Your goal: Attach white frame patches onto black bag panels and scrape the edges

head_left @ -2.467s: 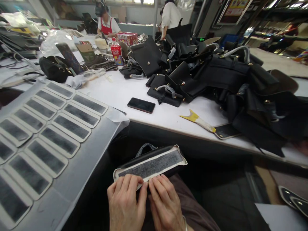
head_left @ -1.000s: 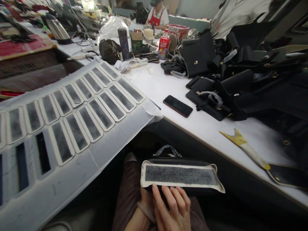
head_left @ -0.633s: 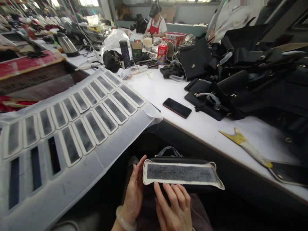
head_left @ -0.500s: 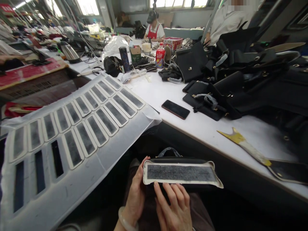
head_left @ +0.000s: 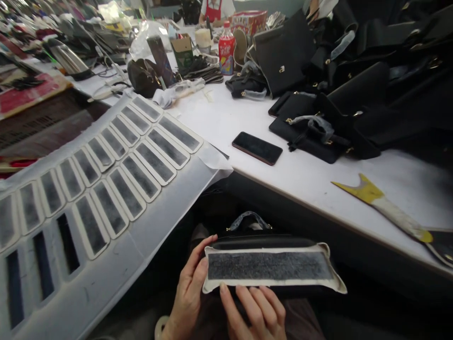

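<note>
A black handbag (head_left: 255, 242) rests at my lap, its clear-wrapped handle (head_left: 249, 218) arching at the far side. Facing me on it is a long bottom panel (head_left: 269, 266), dark grey with a cream border whose right corners curl outward. My left hand (head_left: 189, 283) grips the bag's left end, thumb beside the panel's edge. The fingers of my right hand (head_left: 253, 311) are bent, with their tips along the panel's lower border; its thumb is hidden. To the left, a sheet-covered board (head_left: 152, 236) carries rows of similar cream-edged panels (head_left: 141, 177).
On the white table (head_left: 300, 189) lie a phone (head_left: 257, 148) and a yellow-ended strip tool (head_left: 382, 205). Black bags (head_left: 339, 113) are heaped at the right. A red-labelled bottle (head_left: 226, 49) and a dark tumbler (head_left: 161, 61) stand farther back. A person in a red apron (head_left: 213, 10) sits beyond.
The view has tilted downward, so the table and board appear higher and nearer. The handbag and both hands sit slightly lower in view, with the same hold; the right hand has shifted slightly along the border.
</note>
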Tool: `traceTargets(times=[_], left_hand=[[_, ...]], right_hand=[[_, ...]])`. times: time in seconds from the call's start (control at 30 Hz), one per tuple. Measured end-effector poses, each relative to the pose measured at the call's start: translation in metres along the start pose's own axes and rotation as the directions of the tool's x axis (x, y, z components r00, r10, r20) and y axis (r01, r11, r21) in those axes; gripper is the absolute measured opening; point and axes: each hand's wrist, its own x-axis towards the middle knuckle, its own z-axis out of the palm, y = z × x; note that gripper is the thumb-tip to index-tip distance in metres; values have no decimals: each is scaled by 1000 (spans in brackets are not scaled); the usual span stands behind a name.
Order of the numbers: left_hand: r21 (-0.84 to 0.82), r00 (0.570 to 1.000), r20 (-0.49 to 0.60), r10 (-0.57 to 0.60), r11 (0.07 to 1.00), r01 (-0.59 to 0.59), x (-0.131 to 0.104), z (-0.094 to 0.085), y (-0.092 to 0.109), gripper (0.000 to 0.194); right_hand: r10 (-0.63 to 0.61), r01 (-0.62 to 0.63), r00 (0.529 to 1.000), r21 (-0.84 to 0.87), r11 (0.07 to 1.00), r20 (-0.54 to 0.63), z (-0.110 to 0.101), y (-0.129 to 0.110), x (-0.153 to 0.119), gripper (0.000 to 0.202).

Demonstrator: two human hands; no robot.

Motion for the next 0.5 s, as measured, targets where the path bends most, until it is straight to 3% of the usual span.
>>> traceTargets(times=[0.2,0.37,0.5], left_hand=[[94,999,-14,35,995,-34,8,7,5,39],[-207,993,17,-115,971,116,3,11,4,41],[-392,989,37,-142,908,145,-2,11,7,49]], right_hand=[[66,-69,997,71,995,48,0,1,9,25],[48,-56,996,102,993,77,-5,-1,3,28],[38,-51,994,130,990,101,-15,-3,3,33]])
